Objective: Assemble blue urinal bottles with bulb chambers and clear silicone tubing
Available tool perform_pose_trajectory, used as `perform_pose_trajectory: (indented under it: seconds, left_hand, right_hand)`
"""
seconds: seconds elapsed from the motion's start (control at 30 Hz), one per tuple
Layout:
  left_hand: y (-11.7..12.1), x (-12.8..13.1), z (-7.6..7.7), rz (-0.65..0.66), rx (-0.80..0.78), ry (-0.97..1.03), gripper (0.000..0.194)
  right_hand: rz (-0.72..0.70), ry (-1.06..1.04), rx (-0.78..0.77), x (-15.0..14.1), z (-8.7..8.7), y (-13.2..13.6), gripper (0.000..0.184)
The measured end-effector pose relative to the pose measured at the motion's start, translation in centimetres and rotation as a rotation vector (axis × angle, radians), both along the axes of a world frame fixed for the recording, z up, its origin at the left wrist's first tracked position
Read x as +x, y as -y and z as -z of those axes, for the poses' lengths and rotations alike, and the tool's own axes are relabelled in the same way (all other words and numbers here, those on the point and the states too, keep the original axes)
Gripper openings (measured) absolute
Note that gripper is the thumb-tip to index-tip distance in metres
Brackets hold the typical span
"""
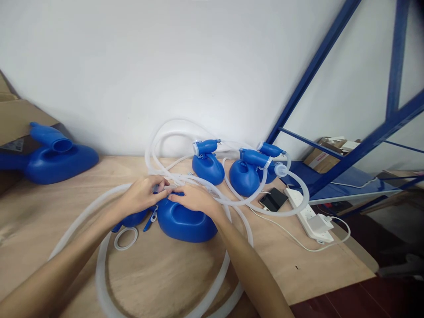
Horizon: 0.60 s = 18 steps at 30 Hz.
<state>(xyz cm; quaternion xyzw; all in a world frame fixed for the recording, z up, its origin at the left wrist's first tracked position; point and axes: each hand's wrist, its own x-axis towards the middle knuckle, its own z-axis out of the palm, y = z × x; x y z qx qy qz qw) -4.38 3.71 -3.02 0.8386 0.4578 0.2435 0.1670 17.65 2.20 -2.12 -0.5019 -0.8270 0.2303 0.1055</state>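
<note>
"Bare arms (66,260) reach where?"
"To the near urinal bottle (187,223) on the table (159,282). Left hand (144,194), right hand (194,198): each grip half-curled, can't tell what's held."
"Done?"
"Back bottles (208,170) wear spouts (208,146); this one seems unfinished."

At least five rounded blue plastic bottles (188,225) show: one at front centre, three toward the back, one at the left. Three tubular blue plastic heads (207,146) sit at the back. How many lengths make up the looping translucent hose (101,280) cannot be told. There are one flat white ring (126,248), one long white power strip (304,216), one blue metal rack (314,66) and at least two brown cardboard boxes (323,157).
</note>
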Motion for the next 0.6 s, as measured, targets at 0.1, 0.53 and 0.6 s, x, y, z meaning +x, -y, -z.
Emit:
perform_pose_trajectory:
  seconds: [0.1,0.53,0.6]
  left_hand:
    - [0.2,-0.5,-1.0,0.033,0.023,-0.091,0.042]
    - [3.3,-4.3,-3.6,-0.226,-0.291,-0.699,0.052]
    - [2.3,-3.6,-3.4,-0.288,-0.330,-0.718,0.069]
  right_hand:
    - [-0.005,-0.033,0.026,0.1,0.1,0.0,0.048]
    - [0.211,-0.409,-0.162,1.5,-0.9,-1.2,0.050]
    - [0.252,-0.571,-0.170,2.8,-2.2,-1.3,0.048]
